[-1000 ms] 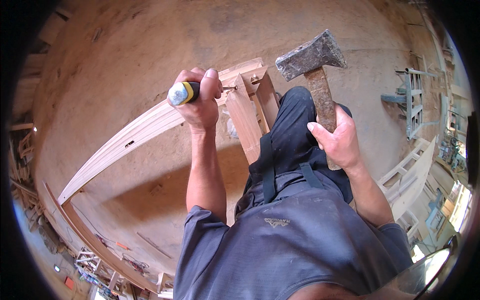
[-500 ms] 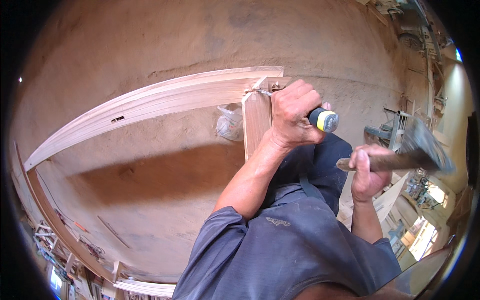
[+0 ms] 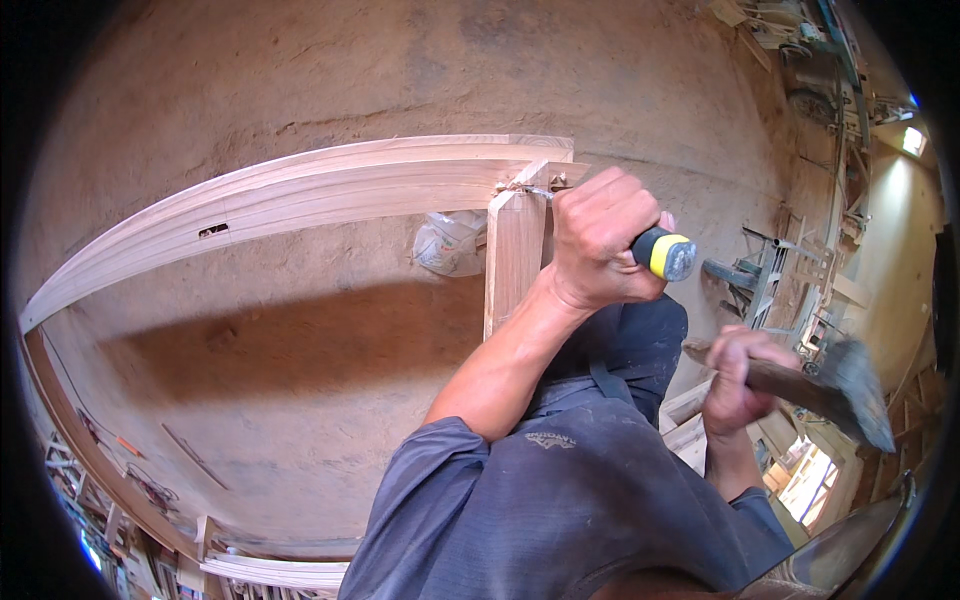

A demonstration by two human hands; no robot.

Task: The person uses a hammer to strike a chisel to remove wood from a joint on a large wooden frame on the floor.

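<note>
My left hand (image 3: 607,238) is closed around a chisel (image 3: 662,252) with a black and yellow handle. Its blade reaches left to the end of an upright timber piece (image 3: 517,245), where curled wood chips (image 3: 518,188) lie beside a cut. Against that piece runs a long pale beam (image 3: 330,192) with a small slot near its left part. Lower and to the right, my right hand (image 3: 742,385) grips the wooden handle of a hammer (image 3: 862,395). The hammer's broad grey head is slightly blurred and apart from the chisel.
Behind the timber piece, a white plastic bag (image 3: 448,243) sits on the dirt floor (image 3: 300,300). A brown beam (image 3: 95,450) curves along the left side. Metal frames (image 3: 775,270) and wood pieces stand at the right, and an orange-handled tool (image 3: 128,446) lies at the left.
The hammer and my right hand have moved lower, and the hammer head now tips further down. My left hand still holds the chisel at the wood. The whole view has shifted a little.
</note>
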